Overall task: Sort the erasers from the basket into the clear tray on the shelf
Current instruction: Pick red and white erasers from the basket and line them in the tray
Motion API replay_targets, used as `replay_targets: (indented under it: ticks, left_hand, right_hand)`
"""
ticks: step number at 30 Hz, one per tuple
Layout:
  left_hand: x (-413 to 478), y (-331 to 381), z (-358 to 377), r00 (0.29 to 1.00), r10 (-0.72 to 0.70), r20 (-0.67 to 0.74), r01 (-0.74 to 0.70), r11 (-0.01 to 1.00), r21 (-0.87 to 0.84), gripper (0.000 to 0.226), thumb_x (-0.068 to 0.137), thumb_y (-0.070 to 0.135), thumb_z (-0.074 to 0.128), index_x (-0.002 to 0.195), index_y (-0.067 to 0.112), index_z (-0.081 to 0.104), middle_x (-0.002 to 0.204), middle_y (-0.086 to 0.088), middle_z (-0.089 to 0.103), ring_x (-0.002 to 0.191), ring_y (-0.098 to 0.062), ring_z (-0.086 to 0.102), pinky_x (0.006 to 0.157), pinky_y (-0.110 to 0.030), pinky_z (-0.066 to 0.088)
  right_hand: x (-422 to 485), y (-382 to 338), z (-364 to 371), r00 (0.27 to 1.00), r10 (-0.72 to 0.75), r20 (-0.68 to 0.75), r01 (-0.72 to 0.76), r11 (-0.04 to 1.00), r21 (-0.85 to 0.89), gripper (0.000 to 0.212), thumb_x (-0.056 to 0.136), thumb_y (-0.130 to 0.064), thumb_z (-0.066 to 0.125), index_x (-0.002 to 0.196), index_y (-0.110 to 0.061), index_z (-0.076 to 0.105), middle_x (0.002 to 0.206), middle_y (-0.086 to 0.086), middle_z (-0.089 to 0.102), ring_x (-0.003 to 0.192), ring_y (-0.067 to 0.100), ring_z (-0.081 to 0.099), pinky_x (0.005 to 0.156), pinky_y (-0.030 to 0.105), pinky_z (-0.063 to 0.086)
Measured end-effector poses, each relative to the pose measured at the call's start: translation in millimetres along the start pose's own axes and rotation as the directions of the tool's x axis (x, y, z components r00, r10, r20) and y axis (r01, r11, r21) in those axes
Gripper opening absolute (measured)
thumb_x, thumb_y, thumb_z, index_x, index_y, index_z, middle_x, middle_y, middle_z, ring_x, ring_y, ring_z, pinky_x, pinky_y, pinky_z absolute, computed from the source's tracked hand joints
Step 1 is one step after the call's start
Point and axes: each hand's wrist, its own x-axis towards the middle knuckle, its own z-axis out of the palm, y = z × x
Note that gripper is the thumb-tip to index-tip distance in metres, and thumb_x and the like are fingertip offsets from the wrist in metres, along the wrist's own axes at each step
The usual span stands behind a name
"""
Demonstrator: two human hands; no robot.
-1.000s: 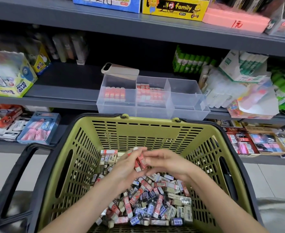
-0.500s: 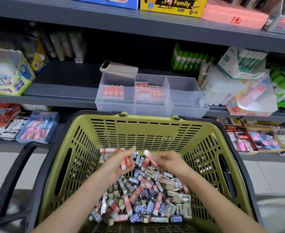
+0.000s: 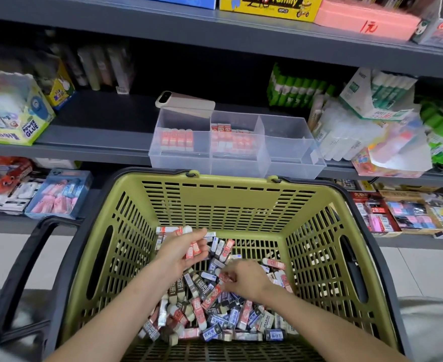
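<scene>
Now right hand (image 3: pixel 243 279) pinches a red eraser (image 3: pixel 225 277), left hand (image 3: pixel 181 253) beside it grips more erasers (image 3: pixel 193 250), clear tray (image 3: pixel 291 152) dead ahead past the basket (image 3: pixel 230 202).

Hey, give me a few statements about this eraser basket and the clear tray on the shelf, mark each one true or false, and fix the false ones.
1. The right compartment of the clear tray holds no erasers. True.
2. The left hand is empty. False: it holds a few red-sleeved erasers.
3. The basket is blue. False: it is olive green with black handles.
4. The right hand pinches a red eraser at the pile of erasers. True.
5. The phone lies in the basket. False: it is up on the shelf, at the tray's back left corner.
</scene>
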Motion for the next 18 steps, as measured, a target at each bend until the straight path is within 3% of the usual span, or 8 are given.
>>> replay_targets:
  ticks: [4, 7, 9, 11, 14, 16, 18]
  left_hand:
    - [0, 4, 2, 0.996, 0.070, 0.051, -0.074, 0.995, 0.067, 0.029, 0.074, 0.015, 0.077, 0.096, 0.002, 0.064, 0.071, -0.008, 0.067, 0.067, -0.019, 0.063, 0.056, -0.027, 0.056]
    - [1, 6, 0, 0.995, 0.097, 0.031, -0.099, 0.993, 0.068, 0.017, 0.075, 0.013, 0.077, 0.085, 0.006, 0.065, 0.068, -0.006, 0.068, 0.067, -0.018, 0.064, 0.057, -0.028, 0.057]
    - [2, 7, -1, 0.995, 0.103, 0.005, -0.103, 0.993, 0.058, 0.020, 0.076, 0.012, 0.078, 0.088, 0.006, 0.064, 0.072, -0.008, 0.067, 0.066, -0.017, 0.064, 0.057, -0.027, 0.058]
    - [2, 7, -2, 0.995, 0.100, 0.003, -0.100, 0.994, 0.054, 0.027, 0.075, 0.012, 0.078, 0.096, 0.004, 0.062, 0.074, -0.008, 0.066, 0.065, -0.016, 0.064, 0.056, -0.027, 0.058]
    - [1, 6, -3, 0.996, 0.093, 0.001, -0.093, 0.993, 0.071, 0.035, 0.075, 0.012, 0.078, 0.103, 0.000, 0.062, 0.074, -0.009, 0.065, 0.062, -0.016, 0.063, 0.059, -0.028, 0.060]
    - [0, 5, -2, 0.996, 0.084, 0.012, -0.085, 0.993, 0.076, 0.039, 0.076, 0.012, 0.078, 0.107, -0.002, 0.060, 0.076, -0.009, 0.064, 0.061, -0.016, 0.061, 0.060, -0.028, 0.060]
    - [0, 5, -1, 0.997, 0.074, 0.023, -0.075, 0.994, 0.081, 0.042, 0.076, 0.012, 0.078, 0.111, -0.003, 0.059, 0.077, -0.010, 0.064, 0.063, -0.017, 0.059, 0.060, -0.027, 0.059]
  right_hand:
    - [4, -8, 14, 0.999, -0.028, 0.034, 0.033, 0.983, -0.182, 0.066, 0.081, -0.051, 0.063, 0.139, -0.028, 0.042, 0.122, 0.009, 0.051, 0.107, 0.027, 0.054, 0.086, 0.034, 0.050]
    - [8, -21, 22, 0.997, -0.005, 0.077, 0.019, 0.983, -0.183, 0.073, 0.079, -0.047, 0.068, 0.142, -0.025, 0.039, 0.124, 0.016, 0.046, 0.115, 0.031, 0.047, 0.094, 0.036, 0.044]
    - [10, -22, 20, 0.993, 0.027, 0.116, -0.012, 0.993, -0.120, 0.076, 0.076, -0.044, 0.072, 0.141, -0.021, 0.039, 0.130, 0.017, 0.045, 0.120, 0.032, 0.044, 0.099, 0.037, 0.041]
    - [7, -16, 16, 0.987, 0.049, 0.153, -0.048, 0.999, -0.006, 0.069, 0.078, -0.040, 0.072, 0.137, -0.017, 0.043, 0.129, 0.012, 0.053, 0.118, 0.029, 0.050, 0.097, 0.034, 0.043]
    - [-2, -4, 16, 0.992, 0.004, 0.122, -0.016, 0.995, 0.094, 0.039, 0.085, -0.036, 0.066, 0.114, -0.011, 0.057, 0.120, 0.004, 0.061, 0.102, 0.022, 0.060, 0.078, 0.027, 0.045]
    - [-6, 0, 13, 0.993, -0.032, 0.117, 0.014, 0.988, 0.151, 0.026, 0.085, -0.032, 0.067, 0.101, -0.013, 0.060, 0.119, -0.014, 0.055, 0.088, 0.011, 0.056, 0.070, 0.022, 0.039]
    - [-8, -1, 5, 0.988, -0.043, 0.150, 0.006, 0.971, 0.238, 0.021, 0.083, -0.031, 0.069, 0.092, -0.013, 0.064, 0.098, -0.028, 0.051, 0.077, -0.001, 0.046, 0.067, 0.019, 0.037]
